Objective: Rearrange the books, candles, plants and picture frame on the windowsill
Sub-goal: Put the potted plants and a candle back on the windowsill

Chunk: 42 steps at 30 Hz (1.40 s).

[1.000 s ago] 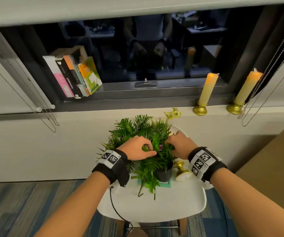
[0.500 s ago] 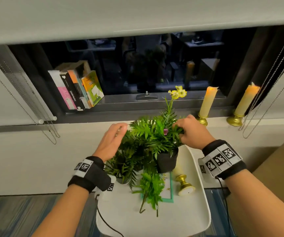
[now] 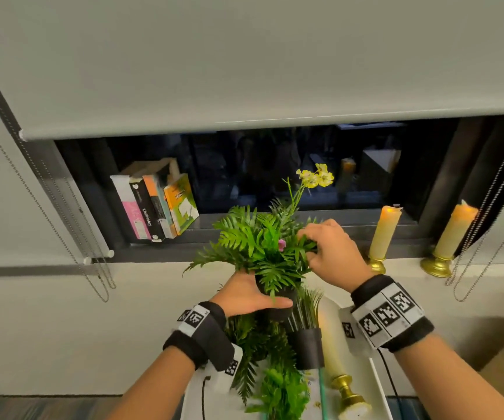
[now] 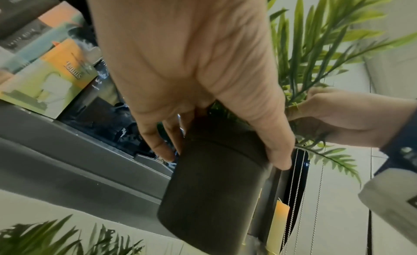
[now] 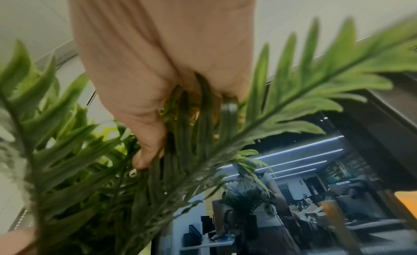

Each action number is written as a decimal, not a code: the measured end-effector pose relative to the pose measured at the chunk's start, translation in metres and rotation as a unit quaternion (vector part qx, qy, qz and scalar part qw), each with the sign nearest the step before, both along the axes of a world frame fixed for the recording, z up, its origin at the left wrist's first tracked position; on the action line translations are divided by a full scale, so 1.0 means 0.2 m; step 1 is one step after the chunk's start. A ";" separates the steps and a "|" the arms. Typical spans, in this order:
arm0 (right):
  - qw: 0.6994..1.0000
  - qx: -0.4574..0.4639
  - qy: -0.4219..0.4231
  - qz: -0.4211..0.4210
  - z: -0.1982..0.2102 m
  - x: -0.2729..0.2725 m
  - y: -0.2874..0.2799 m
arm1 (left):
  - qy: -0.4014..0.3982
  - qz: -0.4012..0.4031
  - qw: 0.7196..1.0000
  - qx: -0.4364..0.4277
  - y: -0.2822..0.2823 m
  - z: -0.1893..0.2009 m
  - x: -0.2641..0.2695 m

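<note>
Left hand (image 3: 246, 294) now grips plant pot (image 4: 214, 187)

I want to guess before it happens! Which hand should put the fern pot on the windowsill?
Probably the left hand: its grip wraps the black pot itself, carrying the weight. The right hand only pinches fern fronds, so it merely steadies.

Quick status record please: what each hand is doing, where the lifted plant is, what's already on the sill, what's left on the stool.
left hand: holds the lifted plant's black pot
right hand: grips the fern fronds
lifted plant: in the air, below the sill, upright
windowsill: books on the left, two candles on the right
stool: another potted plant, a lying candle, a green frame
</note>
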State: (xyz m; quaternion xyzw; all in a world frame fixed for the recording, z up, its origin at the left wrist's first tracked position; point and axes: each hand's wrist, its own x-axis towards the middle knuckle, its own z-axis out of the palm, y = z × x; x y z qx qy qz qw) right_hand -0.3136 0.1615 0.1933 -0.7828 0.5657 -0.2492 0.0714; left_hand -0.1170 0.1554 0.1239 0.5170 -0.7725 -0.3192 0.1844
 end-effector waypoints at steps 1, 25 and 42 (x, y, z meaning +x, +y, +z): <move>1.000 -0.002 -0.005 0.002 0.00 0.01 -0.02 | 0.040 0.009 0.999 -0.012 -0.03 -0.01 0.01; 0.937 0.146 -0.315 -0.040 -0.41 0.23 -0.60 | 0.088 0.054 0.985 -0.139 -0.77 0.18 0.03; 0.882 0.083 -0.364 -0.289 -0.53 -0.19 -1.05 | -0.038 0.011 0.996 -0.076 -1.10 -0.02 -0.07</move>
